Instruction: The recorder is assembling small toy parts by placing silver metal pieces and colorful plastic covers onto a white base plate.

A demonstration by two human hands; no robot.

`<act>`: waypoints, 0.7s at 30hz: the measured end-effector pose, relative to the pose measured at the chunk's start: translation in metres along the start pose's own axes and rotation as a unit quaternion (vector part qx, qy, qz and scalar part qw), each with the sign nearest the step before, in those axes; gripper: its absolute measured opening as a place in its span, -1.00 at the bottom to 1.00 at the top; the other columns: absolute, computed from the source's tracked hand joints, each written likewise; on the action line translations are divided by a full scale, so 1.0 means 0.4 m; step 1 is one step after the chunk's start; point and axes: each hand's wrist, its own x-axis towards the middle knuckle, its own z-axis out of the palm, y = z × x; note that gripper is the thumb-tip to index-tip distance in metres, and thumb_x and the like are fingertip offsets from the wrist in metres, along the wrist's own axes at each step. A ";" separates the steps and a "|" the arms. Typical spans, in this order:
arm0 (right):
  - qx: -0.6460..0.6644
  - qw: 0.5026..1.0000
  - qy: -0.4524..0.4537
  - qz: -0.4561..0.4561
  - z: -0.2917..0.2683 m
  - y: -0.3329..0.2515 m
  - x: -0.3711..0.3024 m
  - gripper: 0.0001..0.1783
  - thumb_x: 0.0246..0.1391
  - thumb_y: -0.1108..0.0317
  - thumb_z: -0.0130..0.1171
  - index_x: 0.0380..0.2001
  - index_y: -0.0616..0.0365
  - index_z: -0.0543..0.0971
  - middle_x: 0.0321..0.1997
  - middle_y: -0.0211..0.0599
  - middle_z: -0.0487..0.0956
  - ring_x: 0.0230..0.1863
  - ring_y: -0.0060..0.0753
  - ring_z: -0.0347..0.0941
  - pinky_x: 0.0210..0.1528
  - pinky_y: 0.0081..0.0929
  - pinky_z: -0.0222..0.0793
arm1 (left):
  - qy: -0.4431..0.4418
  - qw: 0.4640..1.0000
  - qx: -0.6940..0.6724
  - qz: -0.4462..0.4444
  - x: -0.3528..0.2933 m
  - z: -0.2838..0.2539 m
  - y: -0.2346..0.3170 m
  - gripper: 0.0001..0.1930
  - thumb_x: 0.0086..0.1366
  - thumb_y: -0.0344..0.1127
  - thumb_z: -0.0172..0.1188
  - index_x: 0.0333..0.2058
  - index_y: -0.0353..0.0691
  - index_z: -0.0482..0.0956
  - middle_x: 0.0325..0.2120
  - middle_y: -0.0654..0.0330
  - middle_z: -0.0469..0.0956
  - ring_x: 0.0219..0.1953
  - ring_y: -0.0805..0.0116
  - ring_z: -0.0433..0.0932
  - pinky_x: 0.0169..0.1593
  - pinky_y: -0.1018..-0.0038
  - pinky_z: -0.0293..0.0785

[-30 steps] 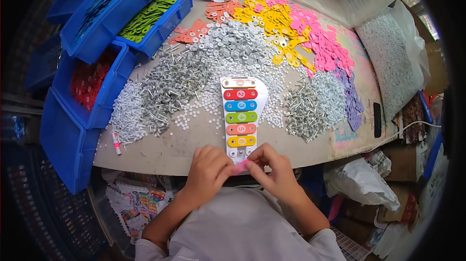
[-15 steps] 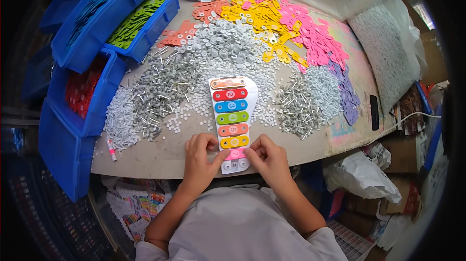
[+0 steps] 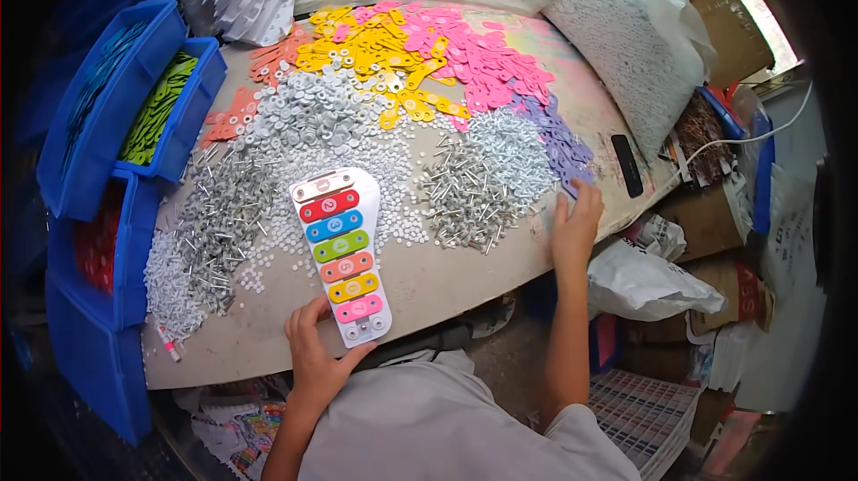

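A white toy xylophone [image 3: 374,213] lies slightly tilted near the table's front edge, its row of coloured bars running from pale orange at the far end to pink nearest me. Beyond the pink bar, the near end shows bare white with round posts. My left hand [image 3: 315,349] grips this near end, fingers along its left side and thumb at the bottom edge. Over on the right, my right hand [image 3: 576,220] is stretched out to the near tip of a pile of purple bars [image 3: 563,143]. Its fingers are apart, and no piece shows clearly between them.
Heaps of metal pins [image 3: 469,195], white plastic pins [image 3: 174,280], grey caps [image 3: 313,114], yellow bars [image 3: 366,47] and pink bars [image 3: 483,65] cover the table. Blue bins [image 3: 134,240] stand left. A black oblong object [image 3: 627,165] and a filled clear bag [image 3: 617,43] lie right.
My right hand has left the xylophone's pink bar and moved far right to the purple bars. My left hand stays at the near end, now lower down. The whole view has swung right.
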 end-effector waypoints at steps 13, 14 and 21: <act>0.156 0.983 0.022 0.093 0.058 0.086 -0.015 -0.78 0.42 0.35 0.11 -0.07 0.30 0.60 -0.30 -0.24 0.60 -0.23 -0.32 0.49 -0.14 -0.37 0.42 | 0.013 1.000 -0.004 -0.017 -0.013 -0.012 -0.012 0.03 -0.10 -0.23 0.71 0.32 -0.26 0.29 -0.03 0.09 0.51 0.07 0.09 0.44 0.23 0.13 0.25; 0.347 0.915 -0.049 0.199 0.030 0.003 -0.026 -0.77 0.44 0.33 0.11 -0.08 0.29 0.61 -0.40 -0.33 0.57 -0.36 -0.49 0.47 -0.25 -0.49 0.40 | 0.018 1.000 -0.021 -0.011 -0.012 -0.015 -0.014 -0.04 0.00 -0.24 0.65 0.33 -0.28 0.28 -0.04 0.09 0.52 0.05 0.13 0.45 0.21 0.16 0.29; 0.445 0.764 -0.456 0.099 -0.137 -0.415 -0.171 -0.84 0.41 0.44 0.11 0.00 0.18 0.49 -0.44 -0.52 0.49 -0.39 -0.70 0.39 -0.25 -0.66 0.34 | 0.065 0.980 -0.170 -0.078 -0.011 -0.011 -0.024 -0.49 0.47 -0.34 0.21 0.31 -0.35 0.32 -0.17 0.12 0.53 -0.11 0.29 0.49 0.05 0.34 0.46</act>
